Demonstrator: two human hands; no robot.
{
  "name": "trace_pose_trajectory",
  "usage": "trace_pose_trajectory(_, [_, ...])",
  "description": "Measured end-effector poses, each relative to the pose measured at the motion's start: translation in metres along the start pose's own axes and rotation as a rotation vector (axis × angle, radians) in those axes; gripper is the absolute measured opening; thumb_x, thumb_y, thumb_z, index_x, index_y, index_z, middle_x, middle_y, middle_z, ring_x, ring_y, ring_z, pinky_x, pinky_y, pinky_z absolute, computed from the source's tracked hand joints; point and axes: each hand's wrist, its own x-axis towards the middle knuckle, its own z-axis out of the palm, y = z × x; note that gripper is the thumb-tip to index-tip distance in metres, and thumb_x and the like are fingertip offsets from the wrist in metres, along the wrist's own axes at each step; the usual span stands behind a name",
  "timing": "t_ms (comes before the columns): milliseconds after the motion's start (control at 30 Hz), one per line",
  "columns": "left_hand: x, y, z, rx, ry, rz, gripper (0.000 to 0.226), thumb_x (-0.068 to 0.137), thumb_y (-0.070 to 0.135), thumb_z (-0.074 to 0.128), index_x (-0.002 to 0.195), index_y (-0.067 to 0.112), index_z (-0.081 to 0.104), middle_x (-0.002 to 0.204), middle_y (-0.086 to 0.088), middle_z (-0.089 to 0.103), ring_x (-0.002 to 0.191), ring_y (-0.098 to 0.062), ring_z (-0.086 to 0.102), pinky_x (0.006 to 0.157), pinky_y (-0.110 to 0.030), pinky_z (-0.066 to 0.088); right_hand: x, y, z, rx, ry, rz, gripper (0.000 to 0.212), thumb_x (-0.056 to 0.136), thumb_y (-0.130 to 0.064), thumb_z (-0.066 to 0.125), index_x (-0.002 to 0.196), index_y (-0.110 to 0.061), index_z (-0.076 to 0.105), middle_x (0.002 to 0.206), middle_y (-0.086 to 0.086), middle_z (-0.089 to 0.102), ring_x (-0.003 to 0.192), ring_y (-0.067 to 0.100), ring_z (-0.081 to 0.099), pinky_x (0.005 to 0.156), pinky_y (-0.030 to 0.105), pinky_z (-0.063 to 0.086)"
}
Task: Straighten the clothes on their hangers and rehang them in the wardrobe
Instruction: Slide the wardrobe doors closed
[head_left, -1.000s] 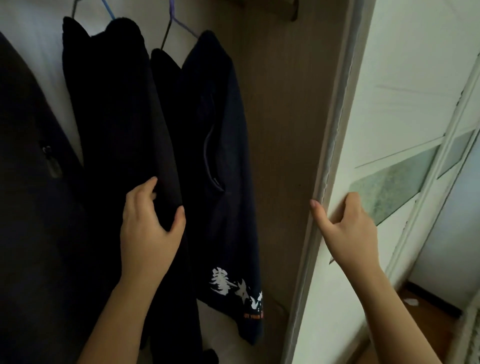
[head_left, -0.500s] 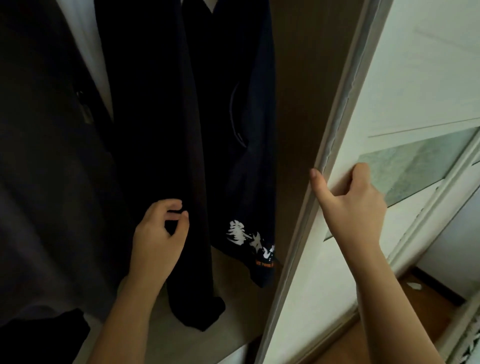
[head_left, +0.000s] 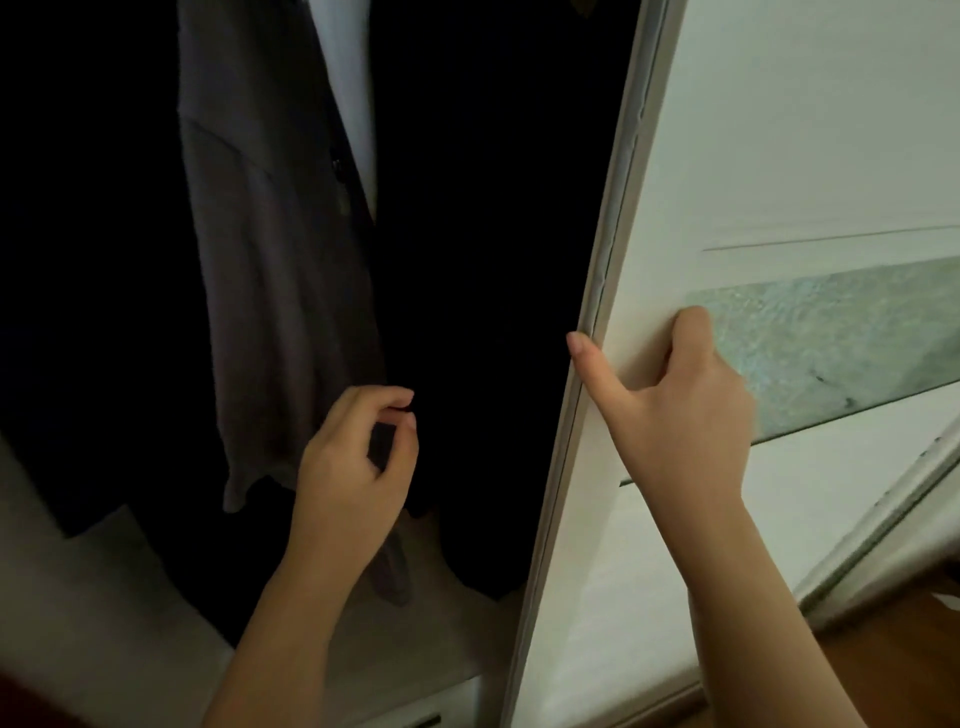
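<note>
Change: a second ago my left hand (head_left: 358, 467) lay flat against a dark hanging garment; now it has pulled back from the cloth and sits lower, at about 7 o'clock in the view.
Door: the sliding door (head_left: 779, 156) has come across toward 9 o'clock since then — the wood side wall and the printed navy garment are no longer in sight behind it.
Meaning: I judge the straightening in this section finished and the wardrobe being closed, though I cannot confirm every garment hangs true.
Left grip: fingers curled loosely, thumb and forefinger nearly meeting, nothing between them.
Right grip: my right hand (head_left: 680, 410) is at 3 o'clock, thumb pressed along the door's leading edge (head_left: 597, 312), the other fingers bent against its front panel.
Clothes: the grey garment (head_left: 275, 270) hangs at 11 o'clock; a black garment (head_left: 478, 260) hangs just beside it at 12 o'clock, near the door edge. Hangers are out of view above.
Edges: the door edge runs diagonally from 1 o'clock down to 6 o'clock, close to the black cloth — a risk of trapping fabric, I think.
Open room: the gap between my left hand and the door edge is narrow; the pale wardrobe floor (head_left: 104, 623) at 8 o'clock is bare.
</note>
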Motion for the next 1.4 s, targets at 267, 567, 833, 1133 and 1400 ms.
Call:
trace_pose_trajectory(267, [-0.023, 0.016, -0.074, 0.259, 0.217, 0.115, 0.023, 0.088, 0.020, 0.048, 0.103, 0.008, 0.061, 0.112, 0.002, 0.052, 0.105, -0.002, 0.049, 0.092, -0.005, 0.036, -0.041, -0.059, 0.014, 0.142, -0.079, -0.182, 0.060, 0.066, -0.073, 0.046, 0.077, -0.017, 0.028, 0.053, -0.016, 0.021, 0.044, -0.003, 0.022, 0.043, 0.017, 0.012])
trace_pose_trajectory(567, [-0.051, 0.016, -0.155, 0.636, 0.557, 0.052, 0.023, 0.086, 0.012, 0.053, 0.105, 0.001, 0.060, 0.118, -0.027, 0.052, 0.112, -0.026, 0.042, 0.101, -0.008, 0.019, -0.076, -0.111, 0.039, 0.281, -0.136, -0.420, 0.048, 0.078, -0.062, 0.046, 0.071, -0.016, 0.036, 0.052, -0.005, 0.036, 0.038, 0.017, 0.037, 0.037, 0.017, 0.020])
trace_pose_trajectory(833, [-0.074, 0.006, -0.208, 0.662, 0.844, -0.241, 0.054, 0.086, 0.022, 0.054, 0.135, 0.009, 0.037, 0.144, -0.016, 0.034, 0.131, -0.007, 0.018, 0.106, -0.009, 0.012, -0.102, -0.157, 0.056, 0.383, -0.206, -0.580, 0.038, 0.083, -0.046, 0.046, 0.068, -0.011, 0.046, 0.046, -0.005, 0.036, 0.037, 0.011, 0.026, 0.039, 0.009, 0.010])
trace_pose_trajectory(1133, [-0.077, -0.008, -0.239, 0.300, 0.747, -0.574, 0.060, 0.091, 0.024, 0.050, 0.142, 0.029, 0.020, 0.149, 0.006, 0.030, 0.137, -0.014, 0.029, 0.112, -0.039, 0.029, -0.126, -0.210, 0.076, 0.483, -0.281, -0.739, 0.030, 0.085, -0.032, 0.042, 0.066, -0.011, 0.049, 0.040, -0.004, 0.040, 0.027, 0.013, 0.038, 0.028, 0.022, 0.030])
trace_pose_trajectory(1400, [-0.080, -0.018, -0.244, 0.179, 0.784, -0.571, 0.051, 0.091, 0.023, 0.050, 0.138, 0.029, 0.031, 0.144, 0.008, 0.039, 0.129, -0.012, 0.039, 0.102, -0.032, 0.037, -0.148, -0.244, 0.088, 0.602, -0.639, -0.729, 0.016, 0.091, -0.023, 0.045, 0.082, -0.016, 0.034, 0.052, 0.006, 0.054, 0.048, 0.031, 0.057, 0.052, 0.040, 0.051])
